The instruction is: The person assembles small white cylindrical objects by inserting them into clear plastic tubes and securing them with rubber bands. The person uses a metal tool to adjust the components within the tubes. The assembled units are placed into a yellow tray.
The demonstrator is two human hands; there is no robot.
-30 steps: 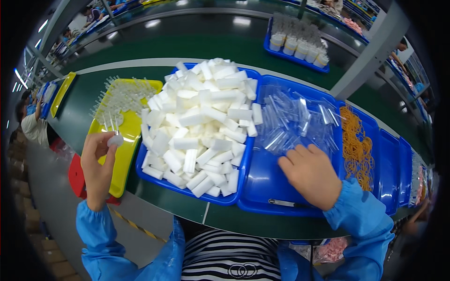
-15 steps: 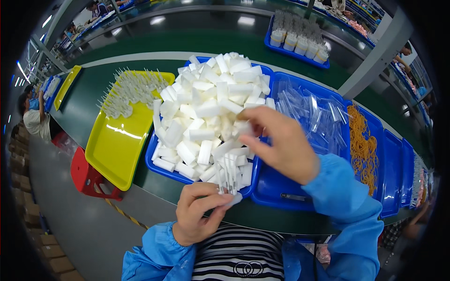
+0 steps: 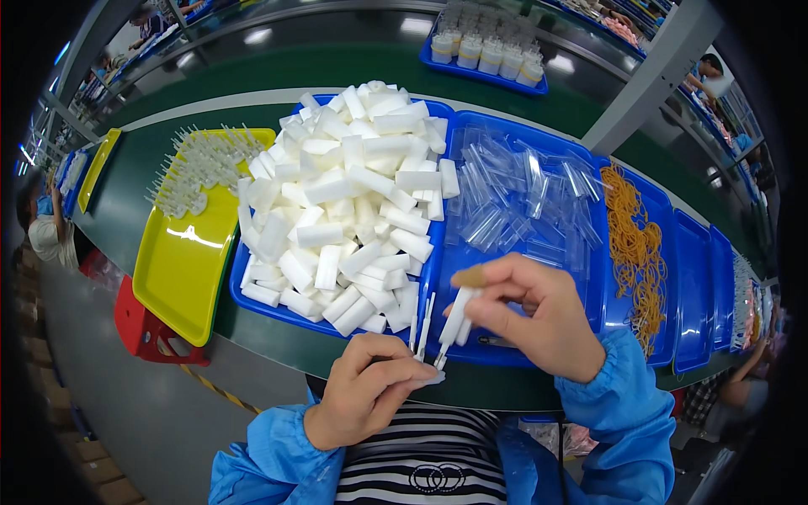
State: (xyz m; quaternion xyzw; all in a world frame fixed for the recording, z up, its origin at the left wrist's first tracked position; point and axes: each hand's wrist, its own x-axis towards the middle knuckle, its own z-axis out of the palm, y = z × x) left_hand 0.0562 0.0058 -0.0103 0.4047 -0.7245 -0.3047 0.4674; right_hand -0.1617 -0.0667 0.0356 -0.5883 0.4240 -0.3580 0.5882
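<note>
Two bare hands above the front edge of a green counter (image 3: 261, 345). The left hand (image 3: 366, 383) has its grip pinching the base of a white pronged piece (image 3: 424, 337), prongs upward. The right hand (image 3: 534, 318) has its grip pinching a white foam block (image 3: 454, 320), lower end at one prong; depth of fit cannot be told. Beyond: a blue tray (image 3: 290, 318) heaped with similar blocks.

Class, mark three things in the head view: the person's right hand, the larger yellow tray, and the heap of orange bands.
Right hand (image 3: 547, 324): head view, back of the hand.
Larger yellow tray (image 3: 181, 271): head view, bare floor.
Orange bands (image 3: 635, 242): head view, middle of the heap.
</note>
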